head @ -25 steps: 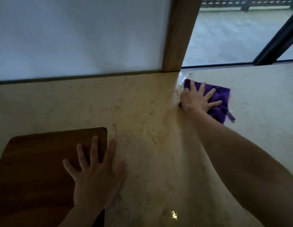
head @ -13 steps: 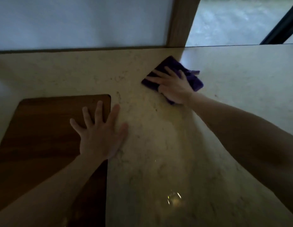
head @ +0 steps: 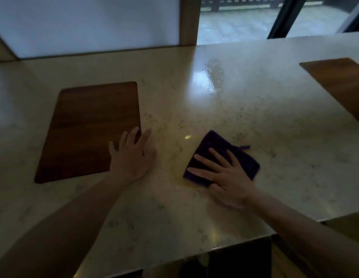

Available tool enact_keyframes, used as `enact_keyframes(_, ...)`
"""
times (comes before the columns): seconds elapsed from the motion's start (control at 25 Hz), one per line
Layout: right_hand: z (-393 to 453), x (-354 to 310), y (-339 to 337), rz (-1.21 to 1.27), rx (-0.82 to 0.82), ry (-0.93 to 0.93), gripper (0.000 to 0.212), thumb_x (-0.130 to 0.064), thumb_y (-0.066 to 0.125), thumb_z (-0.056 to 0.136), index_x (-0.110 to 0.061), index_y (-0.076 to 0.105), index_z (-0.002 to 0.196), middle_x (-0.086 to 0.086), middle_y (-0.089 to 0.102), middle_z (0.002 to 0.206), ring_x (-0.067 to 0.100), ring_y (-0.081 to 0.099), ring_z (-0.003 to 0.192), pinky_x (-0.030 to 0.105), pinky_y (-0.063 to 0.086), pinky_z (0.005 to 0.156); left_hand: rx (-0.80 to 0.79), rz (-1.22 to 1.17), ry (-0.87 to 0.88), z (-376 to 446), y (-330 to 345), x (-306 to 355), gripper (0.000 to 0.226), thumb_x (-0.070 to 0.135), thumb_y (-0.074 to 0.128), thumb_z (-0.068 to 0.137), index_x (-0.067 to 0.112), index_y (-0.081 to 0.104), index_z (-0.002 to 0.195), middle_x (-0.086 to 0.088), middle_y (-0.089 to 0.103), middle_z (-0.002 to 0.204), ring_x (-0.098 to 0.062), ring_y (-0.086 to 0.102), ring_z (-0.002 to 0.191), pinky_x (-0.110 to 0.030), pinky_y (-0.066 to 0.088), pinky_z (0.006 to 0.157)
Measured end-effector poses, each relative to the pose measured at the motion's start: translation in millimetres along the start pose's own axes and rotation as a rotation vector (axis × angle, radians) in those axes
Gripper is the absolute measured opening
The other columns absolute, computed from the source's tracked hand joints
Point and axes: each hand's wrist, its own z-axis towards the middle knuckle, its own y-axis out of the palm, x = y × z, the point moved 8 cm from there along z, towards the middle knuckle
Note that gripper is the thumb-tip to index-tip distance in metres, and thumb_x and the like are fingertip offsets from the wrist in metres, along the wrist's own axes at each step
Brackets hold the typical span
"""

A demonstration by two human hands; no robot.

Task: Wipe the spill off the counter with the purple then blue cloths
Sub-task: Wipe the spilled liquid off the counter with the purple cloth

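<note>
Head view gives me a pale stone counter filling most of the frame. My right hand lies flat, fingers straight and spread, pressing on the purple cloth, which sits folded on the counter in the lower centre-right of the frame; a thin tag of the cloth sticks out at its upper right corner. A yellowish wet patch shows on the stone just left of the cloth and along its lower edge. Higher up, in the upper centre of the frame, I see a beaded wet streak catching the light, well apart from the cloth. My left hand rests open on the counter, fingers relaxed and spread, holding nothing, its fingertips overlapping the lower right corner of a dark wooden board at centre-left. A second wooden board is cut off by the right edge. I cannot find a blue cloth anywhere in view.
</note>
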Motion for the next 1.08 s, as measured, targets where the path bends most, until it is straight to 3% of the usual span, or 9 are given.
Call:
enact_keyframes(0.08, -48, -12, 19, -0.009, 0.038, 0.069, 0.057, -0.050, 0.013, 0.090, -0.072, -0.005, 0.139, -0.026, -0.009, 0.161, 0.012, -0.030, 0.146, 0.055, -0.016, 0.116, -0.009, 0.002, 0.018, -16, -1, -2, 0.063, 0.066, 0.031, 0.093, 0.051, 0.006, 0.149, 0.005, 0.006, 0.164, -0.025, 0.003, 0.151, -0.066, 0.005, 0.116)
enact_keyframes(0.2, -101, -28, 40, -0.055, 0.155, 0.233, 0.061, -0.047, 0.029, 0.092, -0.060, 0.009, 0.149, -0.012, 0.015, 0.164, 0.023, -0.005, 0.151, 0.058, 0.001, 0.115, 0.002, -0.028, -0.016, -15, -10, -9, 0.062, 0.063, 0.033, 0.094, 0.049, 0.010, 0.149, 0.004, 0.007, 0.164, -0.025, 0.003, 0.151, -0.066, 0.004, 0.116)
enact_keyframes(0.32, -116, -54, 55, 0.040, 0.183, 0.616, 0.063, -0.047, 0.035, 0.088, -0.049, 0.026, 0.150, -0.001, 0.033, 0.159, 0.037, 0.023, 0.145, 0.070, 0.018, 0.109, 0.026, -0.025, -0.061, 4, -19, -24, 0.060, 0.064, 0.031, 0.095, 0.049, 0.011, 0.150, 0.004, 0.008, 0.164, -0.026, 0.003, 0.151, -0.067, 0.005, 0.115)
enact_keyframes(0.4, -103, -80, 69, 0.163, 0.180, 0.822, 0.058, -0.047, 0.026, 0.092, -0.042, 0.032, 0.150, 0.003, 0.034, 0.158, 0.042, 0.026, 0.144, 0.074, 0.015, 0.108, 0.005, -0.033, -0.126, 28, -18, -38, 0.060, 0.064, 0.028, 0.095, 0.048, 0.009, 0.150, 0.003, 0.005, 0.165, -0.028, 0.001, 0.151, -0.068, 0.006, 0.115)
enact_keyframes(0.48, -81, -94, 68, 0.323, 0.155, 0.970, 0.062, -0.043, 0.023, 0.091, -0.040, 0.027, 0.153, 0.004, 0.025, 0.162, 0.043, 0.017, 0.147, 0.075, 0.009, 0.109, -0.019, -0.041, -0.195, 55, -16, -50, 0.062, 0.065, 0.025, 0.095, 0.047, 0.006, 0.151, 0.001, 0.001, 0.165, -0.032, -0.002, 0.151, -0.070, 0.006, 0.113)
enact_keyframes(0.6, -44, -70, 51, 0.342, 0.123, 1.213, 0.063, -0.042, 0.011, 0.096, -0.040, -0.016, 0.153, 0.006, -0.018, 0.164, 0.045, -0.012, 0.148, 0.073, 0.006, 0.110, -0.055, -0.038, -0.239, 99, -16, -57, 0.062, 0.065, 0.021, 0.095, 0.046, 0.004, 0.152, 0.000, -0.005, 0.165, -0.035, -0.007, 0.150, -0.074, 0.002, 0.111)
enact_keyframes(0.64, -32, -58, 46, 0.316, 0.140, 1.237, 0.064, -0.045, 0.008, 0.097, -0.038, -0.028, 0.149, 0.006, -0.030, 0.161, 0.045, -0.021, 0.146, 0.072, 0.005, 0.111, -0.062, -0.027, -0.236, 111, -16, -57, 0.062, 0.065, 0.020, 0.096, 0.046, 0.004, 0.152, 0.001, -0.005, 0.165, -0.034, -0.008, 0.150, -0.075, 0.002, 0.110)
enact_keyframes(0.72, 0, -29, 26, 0.323, 0.172, 1.219, 0.066, -0.049, 0.009, 0.098, -0.036, -0.032, 0.147, 0.006, -0.036, 0.158, 0.045, -0.028, 0.144, 0.073, 0.002, 0.111, -0.062, 0.020, -0.221, 124, -13, -58, 0.060, 0.064, 0.017, 0.096, 0.047, 0.003, 0.152, 0.003, -0.006, 0.165, -0.034, -0.010, 0.150, -0.077, 0.000, 0.108)
enact_keyframes(1.08, 256, 205, -104, 0.332, 0.297, 1.148, 0.058, -0.048, 0.013, 0.101, -0.039, 0.001, 0.156, 0.005, -0.010, 0.166, 0.045, -0.017, 0.147, 0.076, -0.010, 0.107, -0.048, 0.184, -0.290, 139, 0, -66, 0.064, 0.068, -0.005, 0.084, 0.055, -0.022, 0.144, 0.006, -0.017, 0.164, -0.028, -0.014, 0.150, -0.073, 0.004, 0.110)
